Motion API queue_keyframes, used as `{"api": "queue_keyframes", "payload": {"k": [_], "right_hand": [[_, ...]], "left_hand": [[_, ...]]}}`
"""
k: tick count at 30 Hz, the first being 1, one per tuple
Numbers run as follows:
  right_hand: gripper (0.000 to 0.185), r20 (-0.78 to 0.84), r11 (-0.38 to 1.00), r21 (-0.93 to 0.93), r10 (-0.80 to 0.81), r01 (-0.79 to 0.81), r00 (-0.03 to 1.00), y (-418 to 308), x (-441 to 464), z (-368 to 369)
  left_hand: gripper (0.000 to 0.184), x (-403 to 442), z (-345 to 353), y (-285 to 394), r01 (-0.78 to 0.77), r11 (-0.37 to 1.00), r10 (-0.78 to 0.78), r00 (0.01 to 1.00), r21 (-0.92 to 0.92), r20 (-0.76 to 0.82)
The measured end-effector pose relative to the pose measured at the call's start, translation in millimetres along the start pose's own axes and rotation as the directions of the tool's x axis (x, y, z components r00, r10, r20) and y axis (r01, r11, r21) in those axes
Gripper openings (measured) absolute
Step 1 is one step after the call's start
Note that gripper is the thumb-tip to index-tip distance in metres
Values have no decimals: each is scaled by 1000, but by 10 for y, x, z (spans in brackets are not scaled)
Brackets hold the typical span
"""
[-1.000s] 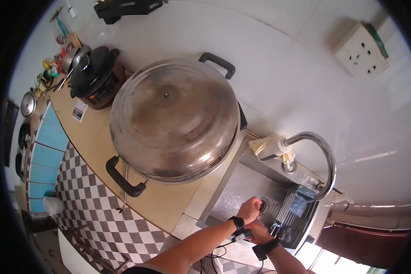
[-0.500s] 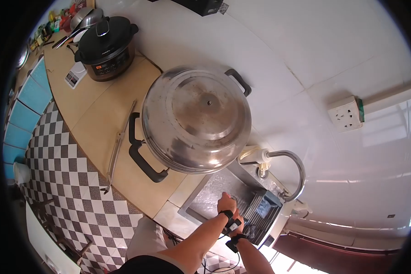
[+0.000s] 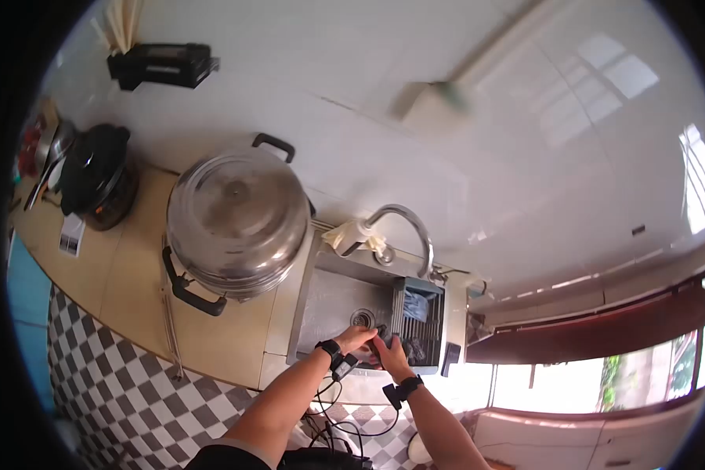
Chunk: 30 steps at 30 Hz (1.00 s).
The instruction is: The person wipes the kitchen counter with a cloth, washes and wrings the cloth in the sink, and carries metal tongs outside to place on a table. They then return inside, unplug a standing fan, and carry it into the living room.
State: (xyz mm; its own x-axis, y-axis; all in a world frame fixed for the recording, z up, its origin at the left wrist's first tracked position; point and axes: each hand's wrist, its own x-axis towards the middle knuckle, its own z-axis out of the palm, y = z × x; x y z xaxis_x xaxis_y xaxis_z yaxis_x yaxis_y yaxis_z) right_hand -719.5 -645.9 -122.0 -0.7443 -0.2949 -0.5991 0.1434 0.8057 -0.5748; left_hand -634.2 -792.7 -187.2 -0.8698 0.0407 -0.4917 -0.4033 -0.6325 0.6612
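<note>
My left hand point(image 3: 354, 339) is closed above the front part of the steel sink point(image 3: 309, 313), just below the drain point(image 3: 362, 317). Close beside it, my right hand point(image 3: 395, 357) has its fingers curled at the left edge of the drying rack point(image 3: 441, 313). A small dark thing shows between the two hands, too blurred to name. Inside the rack are a blue-grey cloth point(image 3: 417, 306) and a dark mesh-like clump point(image 3: 415, 349). A curved faucet point(image 3: 415, 219) rises behind the sink, with pale cloth or gloves point(image 3: 341, 236) hanging near it.
Left of the sink stands a large lidded steel pot point(image 3: 239, 211) with black handles. Metal tongs point(image 3: 171, 333) lie on the counter point(image 3: 145, 274). Farther left are a black cooker point(image 3: 98, 176) and pans. Black cables point(image 3: 341, 427) hang below my wrists.
The view has swung, so the pot and sink appear farther left and the window shows at right. My right hand has moved from beneath my left wrist to beside my left hand.
</note>
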Motion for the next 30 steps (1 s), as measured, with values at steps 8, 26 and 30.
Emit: {"api": "queue_keyframes", "payload": {"k": [8, 26, 30], "right_hand": [[42, 204, 818, 543, -349, 191, 914, -37, -256, -343], [40, 54, 640, 225, -761, 735, 646, -247, -982, -765], [28, 106, 540, 536, -805, 649, 584, -366, -1320, -839]], "left_hand": [[44, -605, 540, 596, -346, 911, 380, 916, 224, -128], [23, -2104, 954, 732, 114, 363, 805, 462, 925, -373], [35, -2019, 690, 726, -260, 749, 656, 417, 609, -629]]}}
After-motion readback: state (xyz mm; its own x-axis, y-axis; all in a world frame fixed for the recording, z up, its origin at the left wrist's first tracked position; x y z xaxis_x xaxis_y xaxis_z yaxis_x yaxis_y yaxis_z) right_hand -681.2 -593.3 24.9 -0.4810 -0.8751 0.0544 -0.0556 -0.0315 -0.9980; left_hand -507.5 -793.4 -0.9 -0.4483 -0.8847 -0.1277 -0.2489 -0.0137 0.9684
